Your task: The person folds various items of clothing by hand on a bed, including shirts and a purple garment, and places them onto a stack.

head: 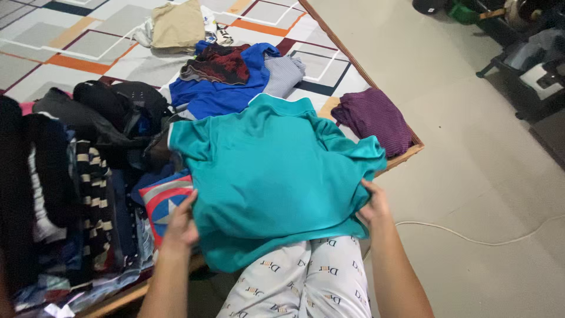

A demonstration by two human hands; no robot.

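Both hands (182, 227) (374, 206) grip a smooth teal collared shirt (271, 171)

I've got a polo shirt (271, 182) spread across my lap and the near edge of the mat (88, 47), left hand (179, 227) at its left side, right hand (374, 206) at its right. Behind it lies a pile of shirts (229, 79), a folded top (374, 118) to the right, a heap of clothes (65, 176) left. A cable (471, 238) runs on the floor (471, 147), right.
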